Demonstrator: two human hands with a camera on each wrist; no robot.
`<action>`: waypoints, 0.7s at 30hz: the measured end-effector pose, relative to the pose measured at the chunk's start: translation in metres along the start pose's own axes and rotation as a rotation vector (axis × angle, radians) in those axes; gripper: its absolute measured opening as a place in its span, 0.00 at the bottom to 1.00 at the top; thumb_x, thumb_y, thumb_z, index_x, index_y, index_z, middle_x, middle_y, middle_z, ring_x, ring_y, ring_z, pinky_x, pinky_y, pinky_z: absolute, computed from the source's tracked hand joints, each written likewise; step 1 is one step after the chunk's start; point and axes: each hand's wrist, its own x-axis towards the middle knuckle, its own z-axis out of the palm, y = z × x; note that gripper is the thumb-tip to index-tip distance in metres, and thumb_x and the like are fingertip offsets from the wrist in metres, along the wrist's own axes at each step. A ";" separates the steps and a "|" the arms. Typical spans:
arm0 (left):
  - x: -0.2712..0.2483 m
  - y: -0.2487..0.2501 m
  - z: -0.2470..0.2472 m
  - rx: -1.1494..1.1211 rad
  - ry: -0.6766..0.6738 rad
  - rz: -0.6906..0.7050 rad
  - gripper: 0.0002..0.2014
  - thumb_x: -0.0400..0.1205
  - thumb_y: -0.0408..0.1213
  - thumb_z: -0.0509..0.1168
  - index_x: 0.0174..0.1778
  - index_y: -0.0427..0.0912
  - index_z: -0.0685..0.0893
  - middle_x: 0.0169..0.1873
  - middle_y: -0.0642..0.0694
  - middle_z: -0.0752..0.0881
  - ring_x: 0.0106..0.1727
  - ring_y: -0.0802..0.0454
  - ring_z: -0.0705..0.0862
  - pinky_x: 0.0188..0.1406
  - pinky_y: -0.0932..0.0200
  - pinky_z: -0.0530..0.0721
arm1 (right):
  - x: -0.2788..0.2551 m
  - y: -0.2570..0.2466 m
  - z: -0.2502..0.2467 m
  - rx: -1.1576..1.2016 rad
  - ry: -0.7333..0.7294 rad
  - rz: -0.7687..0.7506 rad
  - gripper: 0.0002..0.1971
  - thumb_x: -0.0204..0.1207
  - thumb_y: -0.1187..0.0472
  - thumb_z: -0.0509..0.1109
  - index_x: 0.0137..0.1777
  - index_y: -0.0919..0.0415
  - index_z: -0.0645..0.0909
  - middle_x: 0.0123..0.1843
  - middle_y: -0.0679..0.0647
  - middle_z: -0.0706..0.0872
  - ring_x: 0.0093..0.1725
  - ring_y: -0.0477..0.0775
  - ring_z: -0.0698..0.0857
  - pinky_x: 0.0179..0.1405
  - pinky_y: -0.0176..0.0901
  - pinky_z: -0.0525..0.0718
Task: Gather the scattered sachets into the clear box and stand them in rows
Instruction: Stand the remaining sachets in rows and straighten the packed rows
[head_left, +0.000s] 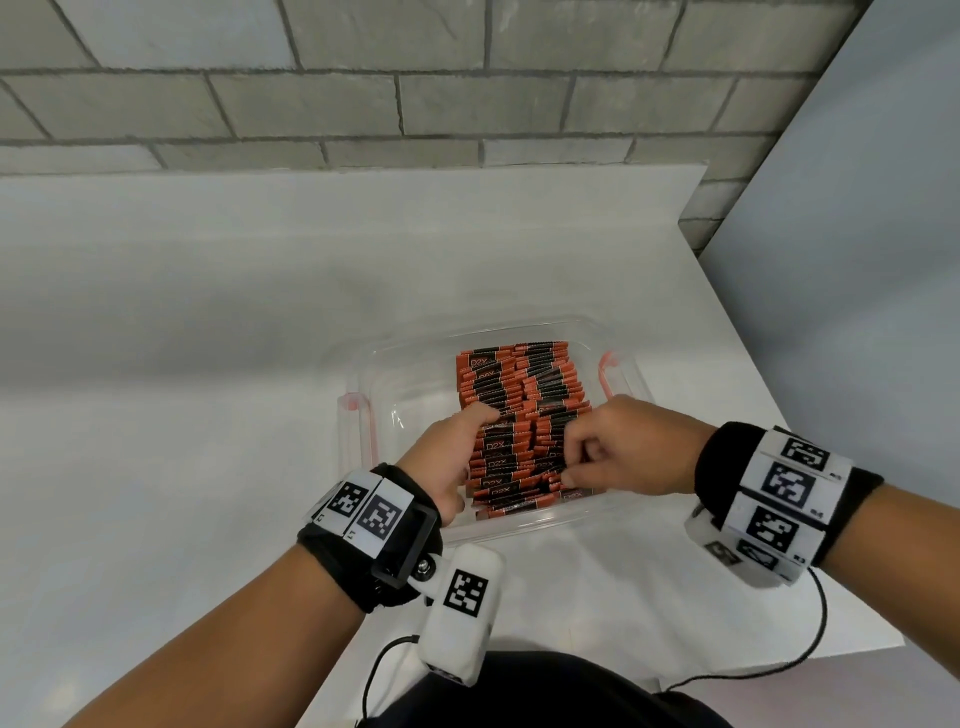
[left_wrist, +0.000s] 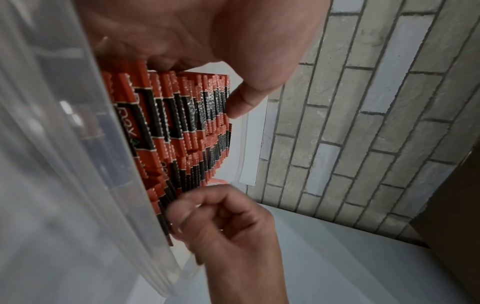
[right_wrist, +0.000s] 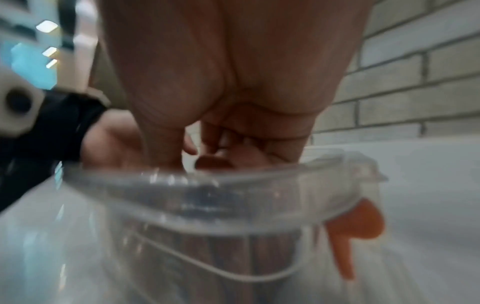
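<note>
1. While both hands are kept inside the clear box (head_left: 621, 512), the left hand (head_left: 457, 452) is seen at the left flank of the sachets (head_left: 519, 410); its thumb (left_wrist: 241, 102) is laid along the sachet tops, w/ the palm against the pack's side. The other fingers are hidden behind the pack, so their curl can't be told.
2. The right hand (head_left: 623, 447) is held at the pack's right flank, fingers curled inward; thumb and fingertips (left_wrist: 187, 207) are closed on the top edges of a few near-row sachets in a pinch. The exact no. pinched can't be read.
3. In the right wrist view the right hand (right_wrist: 233, 82) is shown blurred above the box rim (right_wrist: 233, 185), fingers pointing down into it.
4. Sachets: orange-and-black, marked "D2X", stood on edge, packed tight in approx. two side-by-side rows running from the box's near wall to its far wall. Too many and too dense to be counted; dozens at least. The pack fills the right part of the box, and bare floor is left along its left wall.
5. Counted: one box, two hands, two orange latches – one on the left side (head_left: 350, 402), one on the right (head_left: 605, 364).
6. The box is set on the white worktop (head_left: 208, 364), near its right edge and towards the front edge.
</note>
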 end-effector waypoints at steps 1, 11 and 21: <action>0.002 -0.001 -0.002 -0.005 0.012 -0.006 0.12 0.84 0.52 0.58 0.46 0.47 0.80 0.49 0.46 0.86 0.55 0.47 0.80 0.71 0.42 0.67 | -0.002 0.000 -0.001 0.099 0.120 0.032 0.07 0.77 0.52 0.71 0.41 0.54 0.81 0.28 0.42 0.77 0.27 0.38 0.76 0.32 0.25 0.70; 0.000 0.015 0.001 -0.185 0.107 0.086 0.33 0.84 0.63 0.51 0.78 0.45 0.68 0.82 0.40 0.62 0.83 0.40 0.58 0.80 0.41 0.57 | 0.024 0.001 0.012 0.911 0.384 0.422 0.38 0.80 0.34 0.54 0.83 0.58 0.59 0.86 0.46 0.49 0.83 0.49 0.57 0.72 0.44 0.60; 0.005 0.033 -0.002 -0.291 0.162 0.094 0.40 0.84 0.65 0.49 0.85 0.42 0.51 0.84 0.38 0.54 0.84 0.41 0.52 0.81 0.43 0.53 | 0.025 -0.010 -0.004 1.076 0.381 0.478 0.25 0.85 0.42 0.53 0.67 0.60 0.76 0.72 0.56 0.75 0.78 0.55 0.67 0.80 0.51 0.60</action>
